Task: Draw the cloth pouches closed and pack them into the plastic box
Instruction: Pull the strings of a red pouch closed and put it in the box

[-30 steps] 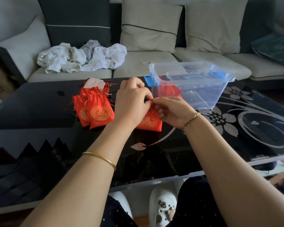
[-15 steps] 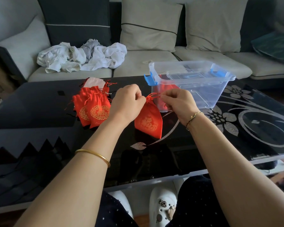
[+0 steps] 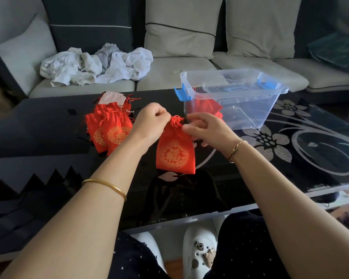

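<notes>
Your left hand (image 3: 151, 121): pinches the red pouch (image 3: 175, 152) at its top.
Your right hand (image 3: 207, 130): pinches there too — top bunched.
Plastic box (image 3: 250, 111): more pouches (image 3: 209, 106) inside.

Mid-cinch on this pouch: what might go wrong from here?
The pouch is held up by its gathered neck, pinched by the left hand and right hand; a slip may loosen it again. Loose cords on the pouch stack beside it might snag.
</notes>
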A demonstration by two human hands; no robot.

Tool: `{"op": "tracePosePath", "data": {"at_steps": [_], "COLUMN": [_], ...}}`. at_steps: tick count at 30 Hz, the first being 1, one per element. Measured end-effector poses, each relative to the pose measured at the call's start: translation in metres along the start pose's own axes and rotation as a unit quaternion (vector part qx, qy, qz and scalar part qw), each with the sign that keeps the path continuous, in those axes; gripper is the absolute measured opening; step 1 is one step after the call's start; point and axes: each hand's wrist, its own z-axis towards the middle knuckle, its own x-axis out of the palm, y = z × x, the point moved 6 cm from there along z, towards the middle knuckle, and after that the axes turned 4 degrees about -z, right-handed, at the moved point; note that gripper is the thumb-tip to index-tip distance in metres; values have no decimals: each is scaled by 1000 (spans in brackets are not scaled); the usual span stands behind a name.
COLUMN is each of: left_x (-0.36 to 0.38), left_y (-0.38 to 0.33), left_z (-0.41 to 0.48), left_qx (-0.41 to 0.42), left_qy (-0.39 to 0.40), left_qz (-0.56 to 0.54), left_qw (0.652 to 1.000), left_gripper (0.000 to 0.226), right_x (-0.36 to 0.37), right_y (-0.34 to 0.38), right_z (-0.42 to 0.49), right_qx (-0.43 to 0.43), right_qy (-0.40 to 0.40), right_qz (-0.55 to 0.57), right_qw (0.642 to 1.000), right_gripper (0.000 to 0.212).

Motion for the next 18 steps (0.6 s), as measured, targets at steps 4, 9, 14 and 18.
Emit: {"op": "tracePosePath", "data": {"at_steps": [4, 9, 14, 18], "left_x": [3, 5, -2, 13], "left_y": [-4, -1, 2, -12], "left_z": [3, 8, 30, 60], "left_qx": [-8, -19, -53, -48], "left_qy": [-8, -10, -60, -55], "left_qz": [-45, -93, -137, -106], "left_qw": [999, 995, 987, 992], "left_gripper": [20, 10, 17, 18], "right_x": [-1, -16, -67, -129], "right_y": [1, 13, 40, 55], "right_z": [4, 0, 22, 89], "right_qx": [-20, -25, -34, -38], "right_qy": [-29, -47, -136, -234], "right_qz": [-97, -107, -72, -93], "right_qw": [995, 993, 988, 967], "right_gripper": [27, 6, 17, 22]}}
